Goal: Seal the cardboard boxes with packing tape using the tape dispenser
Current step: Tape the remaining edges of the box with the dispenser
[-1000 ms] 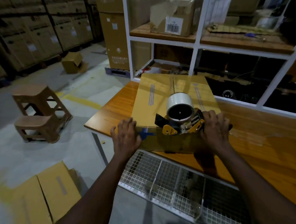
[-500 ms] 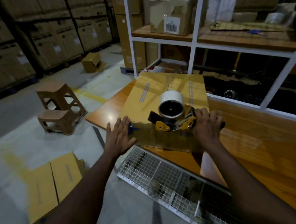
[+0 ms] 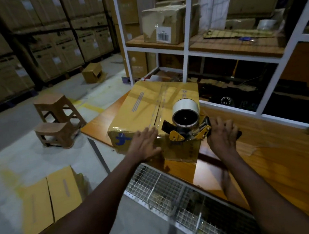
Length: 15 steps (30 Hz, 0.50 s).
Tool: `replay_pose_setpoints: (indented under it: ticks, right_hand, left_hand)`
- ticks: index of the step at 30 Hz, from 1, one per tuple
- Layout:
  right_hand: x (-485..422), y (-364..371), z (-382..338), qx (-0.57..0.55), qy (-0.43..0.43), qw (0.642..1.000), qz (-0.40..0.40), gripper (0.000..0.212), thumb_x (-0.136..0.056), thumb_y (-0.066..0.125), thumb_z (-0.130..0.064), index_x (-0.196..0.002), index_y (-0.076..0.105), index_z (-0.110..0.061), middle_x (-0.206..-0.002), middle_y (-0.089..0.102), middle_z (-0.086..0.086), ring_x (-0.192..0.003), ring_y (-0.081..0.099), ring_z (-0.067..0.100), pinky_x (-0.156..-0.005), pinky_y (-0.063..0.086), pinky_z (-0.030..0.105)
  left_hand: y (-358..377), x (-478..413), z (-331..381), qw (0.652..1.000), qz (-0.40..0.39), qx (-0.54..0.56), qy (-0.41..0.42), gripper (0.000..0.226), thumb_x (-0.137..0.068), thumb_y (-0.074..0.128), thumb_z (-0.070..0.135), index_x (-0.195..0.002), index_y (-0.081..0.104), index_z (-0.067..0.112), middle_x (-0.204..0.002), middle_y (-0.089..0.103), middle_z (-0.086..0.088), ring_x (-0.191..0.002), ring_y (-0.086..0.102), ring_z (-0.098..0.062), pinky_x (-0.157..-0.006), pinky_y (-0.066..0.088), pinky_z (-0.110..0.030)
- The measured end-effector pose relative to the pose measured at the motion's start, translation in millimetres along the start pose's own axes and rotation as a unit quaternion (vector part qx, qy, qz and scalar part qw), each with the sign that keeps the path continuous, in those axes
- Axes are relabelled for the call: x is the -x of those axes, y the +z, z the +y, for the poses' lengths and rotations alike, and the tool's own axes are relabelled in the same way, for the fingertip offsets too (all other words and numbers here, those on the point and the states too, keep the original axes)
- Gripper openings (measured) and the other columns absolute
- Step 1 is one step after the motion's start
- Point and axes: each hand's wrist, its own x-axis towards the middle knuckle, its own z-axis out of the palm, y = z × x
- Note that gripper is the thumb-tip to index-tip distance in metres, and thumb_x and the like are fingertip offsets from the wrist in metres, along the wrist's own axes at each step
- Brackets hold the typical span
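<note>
Slip risk: tape dispenser (image 3: 186,126) perched on cardboard box (image 3: 148,106) near edge, at bench (image 3: 268,152) corner.
Flat, straight-fingered left hand (image 3: 145,146) on box; right hand (image 3: 221,138) on dispenser, hold unclear: could skid and lay tape crooked.

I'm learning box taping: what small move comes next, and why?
Probably grip the tape dispenser with the right hand: the dispenser sits on the cardboard box at its near edge, that hand lies open beside it, and the left hand presses flat on the box.
</note>
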Motion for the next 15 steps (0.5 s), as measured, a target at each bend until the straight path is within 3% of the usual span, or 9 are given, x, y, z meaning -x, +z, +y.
replay_pose_setpoints:
  ticks: [5,10,15]
  right_hand:
    - [-0.4,-2.6,7.1,-0.017,-0.002,1.0,-0.005,0.05,-0.075,0.071,-0.016,-0.121,0.052,-0.018,-0.114,0.052,0.008,-0.096,0.043,0.033,-0.079,0.036,0.043]
    - [18.1,-4.5,52.1,-0.074,0.054,0.995,0.025,0.05,-0.073,0.071,-0.006,-0.12,0.055,-0.009,-0.113,0.056,0.017,-0.097,0.045,0.039,-0.082,0.034,0.047]
    - [23.8,-1.1,57.2,-0.042,0.073,0.996,0.005,0.049,-0.075,0.071,-0.01,-0.121,0.056,-0.012,-0.116,0.056,0.013,-0.099,0.044,0.036,-0.083,0.033,0.044]
  left_hand:
    - [5.7,3.8,19.5,1.0,0.019,0.011,-0.004,0.099,-0.075,0.002,0.069,-0.157,-0.002,0.015,-0.165,-0.001,-0.007,-0.152,0.001,-0.026,-0.122,0.008,-0.048]
    - [7.0,6.3,16.3,1.0,0.027,0.006,0.003,0.1,-0.075,0.003,0.071,-0.157,-0.003,0.015,-0.165,-0.002,-0.006,-0.152,0.001,-0.025,-0.122,0.009,-0.048]
    - [3.5,3.2,26.9,1.0,0.021,0.004,-0.019,0.102,-0.072,-0.003,0.072,-0.158,-0.004,0.016,-0.165,-0.006,-0.004,-0.152,-0.004,-0.026,-0.121,0.002,-0.053]
